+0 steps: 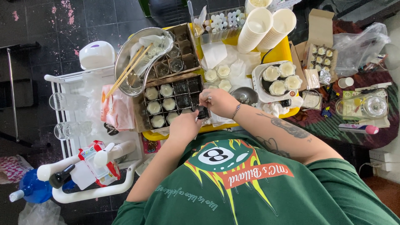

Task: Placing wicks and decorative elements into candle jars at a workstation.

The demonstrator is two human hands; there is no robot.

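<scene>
Small dark glass cup [203, 111] pinched between both hands at near edge of divided cardboard tray [143, 121], low over counter, close to chest for fine work

Right hand [217, 101] curled over cup from above, fingers clenched on rim; left hand [183, 125] steadies it from below, grip closed on cup

Tray cells partly filled with white wax cups [160, 104], empties beside, so next slot in easy reach

Metal kidney dish [137, 58] with chopsticks [127, 71] parked behind tray; paper cup stacks [266, 27] further back, on yellow counter [283, 52]
</scene>
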